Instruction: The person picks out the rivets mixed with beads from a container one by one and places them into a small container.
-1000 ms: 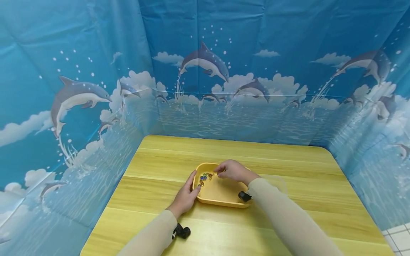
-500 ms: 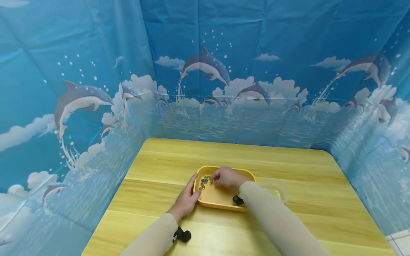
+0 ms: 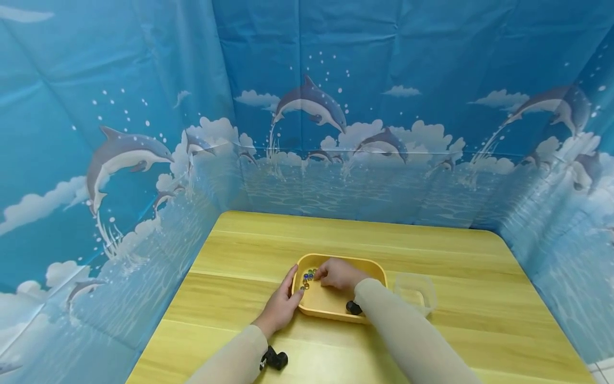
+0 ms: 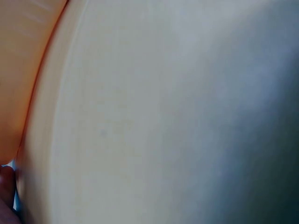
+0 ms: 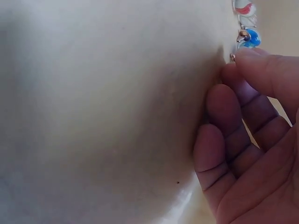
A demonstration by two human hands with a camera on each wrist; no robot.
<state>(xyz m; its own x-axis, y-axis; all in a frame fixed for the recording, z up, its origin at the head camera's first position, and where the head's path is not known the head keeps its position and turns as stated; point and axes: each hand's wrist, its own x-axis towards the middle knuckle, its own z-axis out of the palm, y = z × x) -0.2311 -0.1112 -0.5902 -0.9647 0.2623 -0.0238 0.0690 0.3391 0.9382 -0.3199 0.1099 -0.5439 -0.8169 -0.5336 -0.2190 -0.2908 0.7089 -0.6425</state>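
A shallow orange-yellow tray [image 3: 331, 314] stands on the table. My left hand [image 3: 280, 306] holds its left side, the thumb over the rim and the fingers along the outer wall. In the tray's left end lies a cluster of small shiny glass beads [image 3: 307, 277] in blue, green and amber. My right hand [image 3: 338, 273] is inside the tray beside them. In the right wrist view, its thumb and forefinger pinch a small bead with a metal loop [image 5: 232, 57], mostly hidden by the fingertips. Just beyond are a blue bead [image 5: 252, 37] with a metal fitting and a red-and-white bead [image 5: 245, 8].
A clear plastic container [image 3: 424, 282] stands right of the tray, partly behind the right sleeve [image 3: 408, 336]. The wooden table [image 3: 230, 266] extends around them. A dolphin-printed curtain [image 3: 336, 181] hangs behind and at both sides.
My right hand has moved left and down within the tray, bringing its fingertips to the beads. The left hand keeps its hold on the tray. The clear container shows more plainly.
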